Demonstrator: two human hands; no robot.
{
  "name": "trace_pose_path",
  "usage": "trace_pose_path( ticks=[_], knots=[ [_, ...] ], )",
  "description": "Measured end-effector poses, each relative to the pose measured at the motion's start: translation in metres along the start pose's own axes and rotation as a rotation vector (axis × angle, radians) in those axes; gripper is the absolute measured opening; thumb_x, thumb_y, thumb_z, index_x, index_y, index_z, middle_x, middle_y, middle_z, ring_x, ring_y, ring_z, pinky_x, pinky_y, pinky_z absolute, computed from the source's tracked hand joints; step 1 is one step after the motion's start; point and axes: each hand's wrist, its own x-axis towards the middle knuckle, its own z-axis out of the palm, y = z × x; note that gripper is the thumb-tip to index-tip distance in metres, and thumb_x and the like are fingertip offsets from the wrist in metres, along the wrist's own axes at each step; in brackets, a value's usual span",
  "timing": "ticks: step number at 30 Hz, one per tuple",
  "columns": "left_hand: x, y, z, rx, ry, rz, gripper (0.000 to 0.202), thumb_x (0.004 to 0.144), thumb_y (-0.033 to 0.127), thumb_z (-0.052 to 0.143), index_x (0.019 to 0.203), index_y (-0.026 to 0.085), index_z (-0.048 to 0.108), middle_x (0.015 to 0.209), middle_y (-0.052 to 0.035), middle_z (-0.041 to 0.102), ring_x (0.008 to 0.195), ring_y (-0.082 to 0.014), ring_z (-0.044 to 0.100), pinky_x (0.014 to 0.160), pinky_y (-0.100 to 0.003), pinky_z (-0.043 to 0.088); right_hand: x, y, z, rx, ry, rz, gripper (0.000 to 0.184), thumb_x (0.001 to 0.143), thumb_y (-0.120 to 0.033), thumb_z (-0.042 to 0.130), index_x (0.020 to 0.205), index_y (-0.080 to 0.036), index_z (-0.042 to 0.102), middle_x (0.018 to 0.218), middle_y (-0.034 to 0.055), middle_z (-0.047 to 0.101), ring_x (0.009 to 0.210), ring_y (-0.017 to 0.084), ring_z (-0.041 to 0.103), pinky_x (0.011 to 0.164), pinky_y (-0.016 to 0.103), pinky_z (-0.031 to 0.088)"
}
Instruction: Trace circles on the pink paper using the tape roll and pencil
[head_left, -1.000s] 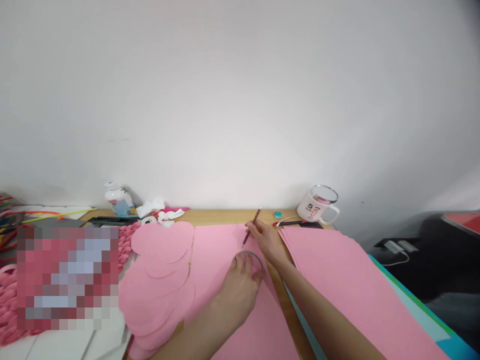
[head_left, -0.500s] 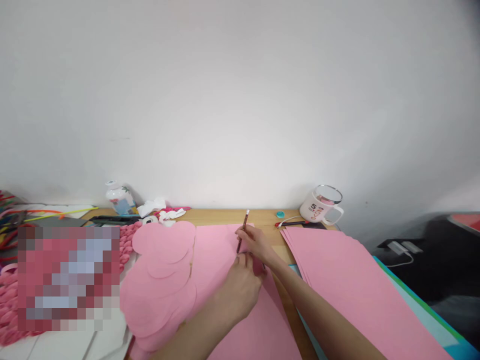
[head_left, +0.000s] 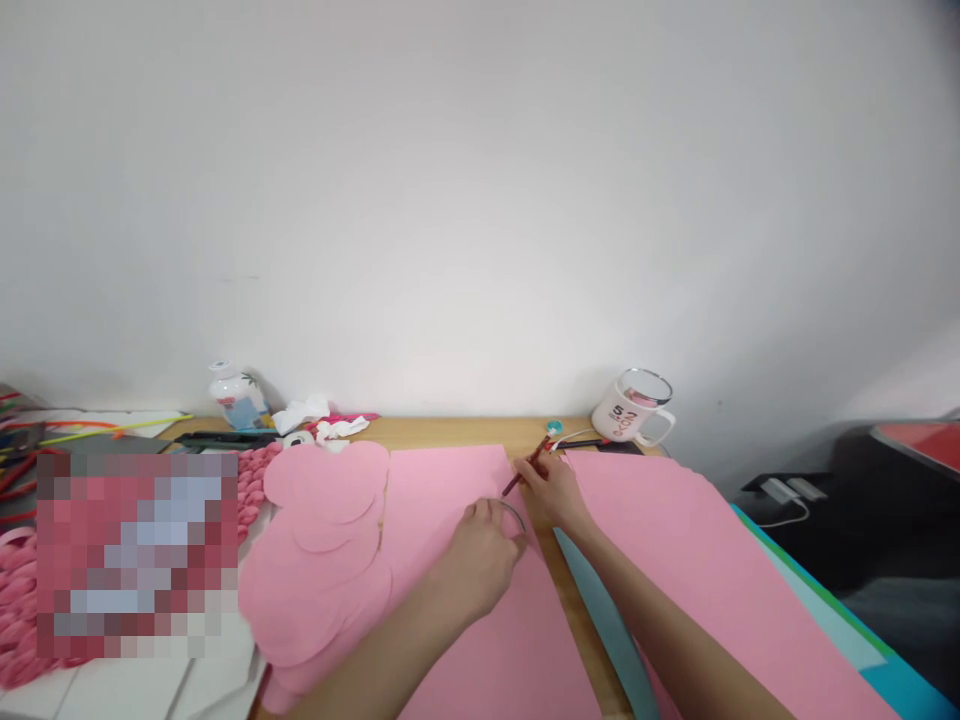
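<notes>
My right hand (head_left: 553,492) pinches a dark patterned pencil (head_left: 531,468), tilted with its point down beside my left hand. Under the fingers of my left hand (head_left: 484,555) is a round thing with a thin grey rim (head_left: 514,514), held against a large pink paper sheet (head_left: 442,480). Most of that round thing is hidden by the hand, so its kind does not show. Left of the sheet lies a pile of cut pink paper shapes with rounded edges (head_left: 315,590).
More pink sheets (head_left: 675,540) are stacked at the right, over a blue-green board (head_left: 847,625). A white mug (head_left: 626,415) and a small teal disc (head_left: 554,427) stand near the wall. At the left are a white bottle (head_left: 240,400), crumpled tissue (head_left: 302,412) and pink braided material (head_left: 19,620).
My right hand has moved right with the pencil, which now leans over instead of standing nearly upright. More of the curved grey rim shows. My left hand stays almost in place.
</notes>
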Motion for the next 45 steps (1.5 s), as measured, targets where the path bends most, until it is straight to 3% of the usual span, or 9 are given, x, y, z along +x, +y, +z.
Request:
trace_pose_path(
  ticks=[6, 11, 18, 23, 28, 37, 45],
  knots=[
    [-0.003, 0.002, -0.012, 0.028, -0.080, -0.001, 0.035, 0.083, 0.010, 0.047, 0.115, 0.018, 0.060, 0.115, -0.0175, 0.055, 0.103, -0.0295, 0.050, 0.074, -0.035, 0.042, -0.026, 0.004, -0.013, 0.191, 0.075, 0.142, 0.040, 0.072, -0.059, 0.059, 0.070, -0.019, 0.058, 0.064, 0.0099, 0.069, 0.060, 0.025, 0.067, 0.059, 0.036, 0.054],
    [0.000, -0.002, -0.014, 0.038, -0.116, 0.030, 0.039, 0.079, 0.008, 0.050, 0.116, 0.018, 0.058, 0.106, -0.0164, 0.056, 0.097, -0.0291, 0.051, 0.071, -0.034, 0.041, -0.049, -0.003, -0.023, 0.312, 0.137, 0.199, 0.046, 0.064, -0.062, 0.066, 0.072, -0.017, 0.060, 0.059, 0.0073, 0.068, 0.056, 0.026, 0.067, 0.056, 0.037, 0.057],
    [0.003, -0.007, -0.019, -0.034, -0.150, -0.010, 0.026, 0.084, 0.018, 0.051, 0.107, 0.025, 0.062, 0.109, -0.0134, 0.055, 0.098, -0.0272, 0.049, 0.073, -0.033, 0.040, -0.072, -0.008, -0.034, 0.514, 0.200, 0.250, 0.045, 0.064, -0.058, 0.071, 0.075, -0.016, 0.063, 0.059, 0.0031, 0.067, 0.062, 0.023, 0.069, 0.062, 0.035, 0.060],
    [0.007, -0.008, -0.021, -0.091, -0.157, -0.059, 0.035, 0.081, 0.027, 0.060, 0.116, 0.025, 0.058, 0.111, -0.0124, 0.054, 0.097, -0.0258, 0.049, 0.075, -0.033, 0.042, -0.086, -0.003, -0.036, 0.511, 0.164, 0.253, 0.047, 0.067, -0.059, 0.068, 0.079, -0.014, 0.067, 0.066, 0.0068, 0.070, 0.067, 0.024, 0.070, 0.067, 0.035, 0.060],
    [0.008, -0.007, -0.027, -0.084, -0.206, -0.070, 0.027, 0.083, 0.028, 0.058, 0.109, 0.024, 0.062, 0.110, -0.0118, 0.053, 0.097, -0.0258, 0.048, 0.072, -0.031, 0.041, -0.094, -0.004, -0.033, 0.508, 0.149, 0.260, 0.043, 0.066, -0.058, 0.069, 0.074, -0.015, 0.068, 0.065, 0.0083, 0.071, 0.065, 0.025, 0.070, 0.067, 0.035, 0.059],
    [0.008, -0.008, -0.020, -0.013, -0.165, -0.009, 0.037, 0.079, 0.009, 0.051, 0.113, 0.021, 0.060, 0.107, -0.0139, 0.053, 0.096, -0.0273, 0.049, 0.070, -0.032, 0.042, -0.100, -0.010, -0.028, 0.426, 0.144, 0.274, 0.044, 0.066, -0.056, 0.069, 0.073, -0.013, 0.071, 0.067, 0.0109, 0.072, 0.062, 0.026, 0.069, 0.058, 0.034, 0.058],
    [0.012, -0.006, -0.021, -0.036, -0.153, -0.014, 0.036, 0.077, 0.007, 0.051, 0.108, 0.019, 0.063, 0.105, -0.0147, 0.056, 0.097, -0.0268, 0.050, 0.069, -0.031, 0.044, -0.142, -0.012, -0.018, 0.316, 0.127, 0.240, 0.044, 0.073, -0.060, 0.060, 0.069, -0.016, 0.065, 0.070, 0.0089, 0.069, 0.065, 0.021, 0.064, 0.060, 0.028, 0.051]
  ],
)
